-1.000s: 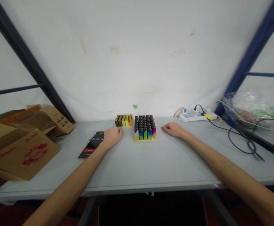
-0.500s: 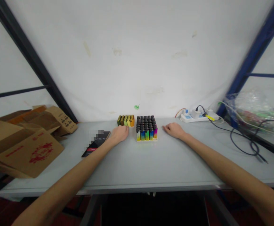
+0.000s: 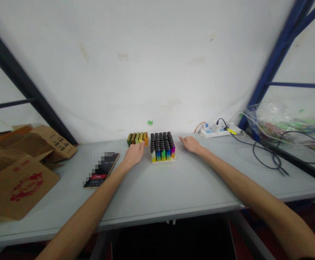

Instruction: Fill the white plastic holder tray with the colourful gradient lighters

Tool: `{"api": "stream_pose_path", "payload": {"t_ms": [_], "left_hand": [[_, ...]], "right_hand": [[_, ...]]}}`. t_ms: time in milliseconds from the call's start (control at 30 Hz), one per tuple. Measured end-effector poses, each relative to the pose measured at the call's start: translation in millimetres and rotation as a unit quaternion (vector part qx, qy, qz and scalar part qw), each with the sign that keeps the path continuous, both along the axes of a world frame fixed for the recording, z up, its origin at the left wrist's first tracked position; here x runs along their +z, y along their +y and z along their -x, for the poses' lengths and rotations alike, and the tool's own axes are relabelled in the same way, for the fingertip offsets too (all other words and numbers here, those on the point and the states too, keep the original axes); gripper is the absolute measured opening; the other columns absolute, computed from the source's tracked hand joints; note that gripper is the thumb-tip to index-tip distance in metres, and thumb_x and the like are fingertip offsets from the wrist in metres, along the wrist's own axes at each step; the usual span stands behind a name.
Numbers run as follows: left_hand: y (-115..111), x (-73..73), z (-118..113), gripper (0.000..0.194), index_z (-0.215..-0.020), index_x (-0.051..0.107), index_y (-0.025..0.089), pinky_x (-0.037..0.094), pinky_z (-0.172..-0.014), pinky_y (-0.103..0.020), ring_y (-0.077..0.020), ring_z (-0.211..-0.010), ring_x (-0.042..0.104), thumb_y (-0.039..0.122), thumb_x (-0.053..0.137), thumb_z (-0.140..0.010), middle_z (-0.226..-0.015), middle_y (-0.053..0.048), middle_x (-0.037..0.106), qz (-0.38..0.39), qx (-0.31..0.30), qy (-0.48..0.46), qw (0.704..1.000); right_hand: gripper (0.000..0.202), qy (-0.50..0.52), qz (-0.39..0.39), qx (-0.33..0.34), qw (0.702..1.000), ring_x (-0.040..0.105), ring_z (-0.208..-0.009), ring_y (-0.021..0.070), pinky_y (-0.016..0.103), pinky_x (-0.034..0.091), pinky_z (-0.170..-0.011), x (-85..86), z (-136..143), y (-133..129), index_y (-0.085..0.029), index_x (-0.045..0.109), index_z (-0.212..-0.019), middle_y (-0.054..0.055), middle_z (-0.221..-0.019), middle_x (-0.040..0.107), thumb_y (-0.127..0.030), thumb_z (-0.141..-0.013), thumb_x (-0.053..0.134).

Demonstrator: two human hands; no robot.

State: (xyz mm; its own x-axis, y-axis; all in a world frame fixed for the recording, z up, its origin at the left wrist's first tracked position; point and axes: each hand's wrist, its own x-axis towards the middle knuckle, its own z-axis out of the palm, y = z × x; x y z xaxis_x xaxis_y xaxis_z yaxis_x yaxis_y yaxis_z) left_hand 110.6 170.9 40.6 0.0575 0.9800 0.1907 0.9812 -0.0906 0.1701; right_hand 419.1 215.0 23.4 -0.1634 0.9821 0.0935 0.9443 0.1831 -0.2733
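Observation:
A block of upright lighters (image 3: 163,148) with black tops and multicoloured bodies stands in rows in a pale tray, in the middle of the table. My left hand (image 3: 134,154) is just left of it, loosely open, with one finger pointing forward; its other fingertips are partly hidden. Behind that hand sits a smaller group of green-to-orange upright pieces with yellow tops (image 3: 137,138), partly covered by the hand; their kind is unclear. To the right of the lighters, my right hand (image 3: 191,144) rests apart from them, fingers loosely stretched leftward and holding nothing.
A phone (image 3: 104,169) lies left of my left forearm. Opened cardboard boxes (image 3: 29,184) crowd the table's left end. At the back right is a white power strip (image 3: 219,132), with a black cable (image 3: 266,148) looping toward clear plastic wrapping (image 3: 271,113).
The view has shifted, so the table's contents appear further left. My left hand's forward finger shows more distinctly. Both hands stay on either side of the lighters, which stand as before.

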Motion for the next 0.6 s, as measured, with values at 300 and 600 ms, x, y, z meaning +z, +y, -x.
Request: {"api": "stream_pose_path", "payload": {"t_ms": [300, 600], "left_hand": [[-12, -0.6, -10, 0.057, -0.141, 0.05, 0.013, 0.043, -0.114, -0.041, -0.0249, -0.124, 0.059, 0.048, 0.018, -0.109, -0.132, -0.016, 0.063, -0.199, -0.186, -0.208, 0.939], [-22, -17.3, -28, 0.07, -0.155, 0.042, 0.023, 0.026, -0.128, -0.052, -0.0342, -0.157, 0.024, 0.061, 0.053, -0.098, -0.167, -0.016, 0.023, -0.124, -0.258, -0.186, 0.94]], "right_hand": [[0.072, 0.296, -0.104, 0.216, 0.925, 0.041, -0.147, 0.0264, 0.049, 0.033, -0.123, 4.5, 10, -24, -0.024, 0.022, -0.164, 0.018, -0.165, 0.03, -0.064, -0.105, 0.031], [0.08, 0.213, -0.171, 0.302, 0.913, 0.001, -0.161, 0.0327, 0.057, 0.017, -0.129, -0.9, 41, -57, -0.033, 0.035, -0.162, 0.007, -0.175, -0.001, -0.064, -0.093, 0.062]]}}
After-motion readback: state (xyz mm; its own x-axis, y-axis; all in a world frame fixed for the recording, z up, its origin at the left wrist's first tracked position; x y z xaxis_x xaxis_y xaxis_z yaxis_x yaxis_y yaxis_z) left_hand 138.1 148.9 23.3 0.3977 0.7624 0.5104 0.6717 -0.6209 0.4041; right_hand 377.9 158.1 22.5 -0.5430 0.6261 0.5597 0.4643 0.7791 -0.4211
